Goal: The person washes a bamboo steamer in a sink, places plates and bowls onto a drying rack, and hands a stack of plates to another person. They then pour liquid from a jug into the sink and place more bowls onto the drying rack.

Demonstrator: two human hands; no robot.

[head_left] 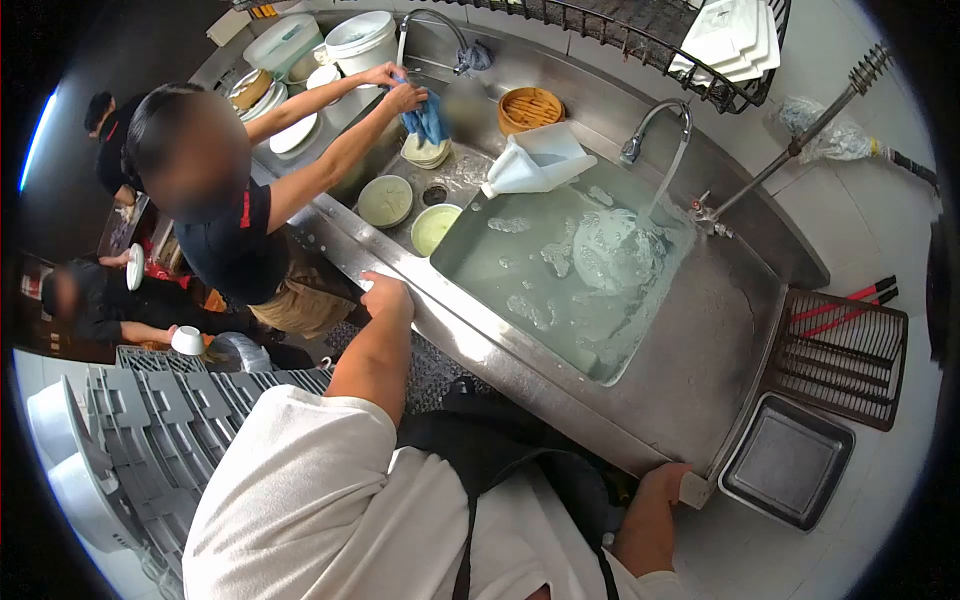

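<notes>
The left hand (pixel 385 296) rests on the front rim of a long metal table (pixel 700 390) with sinks set into it. Its fingers look loosely bent, but whether they grip the rim cannot be told. The right hand (pixel 665 484) is at the table's front right corner, touching the edge; its fingers are mostly hidden, so its grip cannot be told either.

Between and beyond the two hands lies a sink (pixel 655 325) filled with cloudy water, with patches of foam on top. A tap (pixel 670 120) at the back runs into it. A white plastic jug (pixel 540 160) lies tilted at the sink's back left corner, with a round bamboo steamer (pixel 530 108) behind it.

To the left, a bowl (pixel 436 230) of pale green liquid stands just beside the sink, near a wider bowl (pixel 386 201) and a small stack of dishes (pixel 427 152). Above that stack, a co-worker's two hands (pixel 403 97) hold a blue cloth (pixel 427 122). White tubs (pixel 362 42) stand at the back, near a second tap (pixel 436 18).

To the right of the table are a metal tray (pixel 787 460) and a brown slotted rack (pixel 835 372), with red-handled tools (pixel 848 308) on the rack. White plates (pixel 728 40) lean together in a black wire shelf (pixel 600 28) overhead. Farther left, another person holds a white bowl (pixel 187 340).
</notes>
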